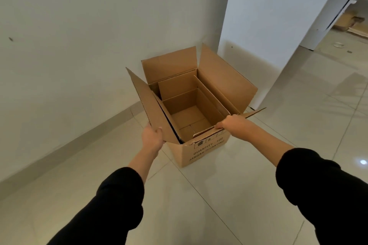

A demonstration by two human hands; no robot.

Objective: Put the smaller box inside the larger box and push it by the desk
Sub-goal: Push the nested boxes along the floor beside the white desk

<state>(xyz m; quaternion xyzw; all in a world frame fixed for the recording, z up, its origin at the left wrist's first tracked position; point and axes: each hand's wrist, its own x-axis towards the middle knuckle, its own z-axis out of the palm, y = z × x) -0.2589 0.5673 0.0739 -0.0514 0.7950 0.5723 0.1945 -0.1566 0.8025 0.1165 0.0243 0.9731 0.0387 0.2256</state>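
Observation:
A larger brown cardboard box (207, 150) with black print on its near side stands on the tiled floor, all flaps up and spread. Inside it sits the smaller open box (188, 101), its flaps upright and its bottom bare. My left hand (152, 137) grips the lower edge of the larger box's left flap. My right hand (229, 124) rests on the near rim at the right corner, fingers curled over the near flap. The white desk (274, 26) stands just behind and to the right of the box, its side panel close to the right flap.
A pale wall (69, 45) with a skirting board runs along the left, close behind the box. Flat cardboard pieces (350, 24) and a tape roll (339, 44) lie on the floor beyond the desk at the far right. Glossy tiles (199, 205) stretch towards me.

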